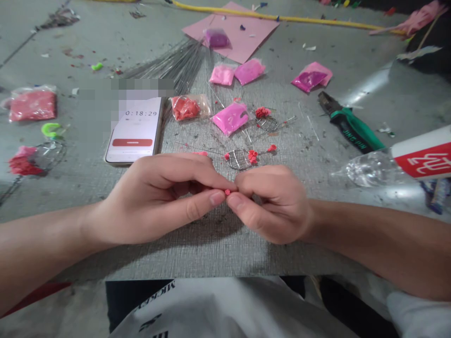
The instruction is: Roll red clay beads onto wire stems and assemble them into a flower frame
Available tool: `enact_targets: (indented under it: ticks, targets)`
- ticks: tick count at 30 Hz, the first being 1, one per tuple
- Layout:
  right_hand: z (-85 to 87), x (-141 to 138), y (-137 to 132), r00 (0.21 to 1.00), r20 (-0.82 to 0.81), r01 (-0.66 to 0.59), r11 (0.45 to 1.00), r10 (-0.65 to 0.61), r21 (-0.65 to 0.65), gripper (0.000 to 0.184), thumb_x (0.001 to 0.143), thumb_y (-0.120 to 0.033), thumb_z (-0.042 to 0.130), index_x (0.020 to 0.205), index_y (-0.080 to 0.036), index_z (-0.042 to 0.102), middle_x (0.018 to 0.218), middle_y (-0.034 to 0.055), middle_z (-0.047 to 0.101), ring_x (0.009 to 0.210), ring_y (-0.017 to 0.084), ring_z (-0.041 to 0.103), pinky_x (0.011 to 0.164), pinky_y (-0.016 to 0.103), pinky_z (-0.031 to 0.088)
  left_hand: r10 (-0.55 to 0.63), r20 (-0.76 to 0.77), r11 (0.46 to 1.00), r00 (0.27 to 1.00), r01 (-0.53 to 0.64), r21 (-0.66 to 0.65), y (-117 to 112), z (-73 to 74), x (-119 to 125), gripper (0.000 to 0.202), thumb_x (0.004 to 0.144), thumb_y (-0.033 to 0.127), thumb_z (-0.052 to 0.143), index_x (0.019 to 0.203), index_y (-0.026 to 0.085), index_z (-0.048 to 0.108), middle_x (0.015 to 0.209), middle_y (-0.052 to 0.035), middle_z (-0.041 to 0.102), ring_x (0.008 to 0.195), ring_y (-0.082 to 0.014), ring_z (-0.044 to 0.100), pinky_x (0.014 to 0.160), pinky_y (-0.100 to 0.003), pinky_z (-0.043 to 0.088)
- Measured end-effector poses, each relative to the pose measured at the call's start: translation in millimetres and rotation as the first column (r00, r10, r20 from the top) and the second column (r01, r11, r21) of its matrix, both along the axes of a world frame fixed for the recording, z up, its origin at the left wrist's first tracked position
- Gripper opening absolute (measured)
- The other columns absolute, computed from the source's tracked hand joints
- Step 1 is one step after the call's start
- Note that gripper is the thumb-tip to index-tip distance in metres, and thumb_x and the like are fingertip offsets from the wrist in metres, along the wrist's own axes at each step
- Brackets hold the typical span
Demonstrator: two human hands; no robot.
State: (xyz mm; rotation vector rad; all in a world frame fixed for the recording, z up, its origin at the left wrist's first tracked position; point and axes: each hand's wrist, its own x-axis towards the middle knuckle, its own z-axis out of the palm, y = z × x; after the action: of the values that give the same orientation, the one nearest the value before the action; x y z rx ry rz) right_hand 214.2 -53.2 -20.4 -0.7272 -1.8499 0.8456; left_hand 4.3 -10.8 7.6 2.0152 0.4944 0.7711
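Here's the grey table spread out under you; over its near middle your left hand and right hand meet, fingertips to fingertips; off to the right a clear bottle with a red and white label lies on its side, tip to the left; far left of your hands, the phone shows its timer; green-handled pliers rest on the far right; a pink packet sits beyond your hands, and nearer, a wire frame dotted with red; and the tiny red bit, right where your hands meet, is clamped between left thumb and forefinger; your right fingertips press close beside it, whether pinching it too I cannot tell.
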Motion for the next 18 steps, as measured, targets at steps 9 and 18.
enact_targets:
  ticks: [9,18]
  targets:
    - [-0.9,0.6,1.7,1.000,-0.022,-0.012,1.000,0.012,0.010,0.036,0.094,-0.020,0.062,0.061,-0.018,0.046,0.053,-0.0063,0.044,0.048,0.003,0.038,0.045,0.016,0.033,-0.045,0.044,0.999,0.998,0.045,-0.019,1.1,-0.1,0.0,0.015,0.090,0.014,0.074,0.104,0.018,0.077,0.071,0.0012,0.068,0.060,-0.0096,0.063,0.057,-0.021,0.052]
    - [-2.8,4.4,7.1,0.996,0.008,-0.091,0.996,0.091,0.015,0.033,0.093,-0.021,0.063,0.063,-0.018,0.049,0.054,-0.0063,0.046,0.049,0.003,0.040,0.046,0.016,0.034,-0.092,0.051,0.994,0.994,0.094,-0.051,5.2,-1.5,-1.2,0.015,0.091,0.020,0.075,0.105,0.022,0.079,0.075,-0.0018,0.072,0.064,-0.0123,0.067,0.066,-0.024,0.058]
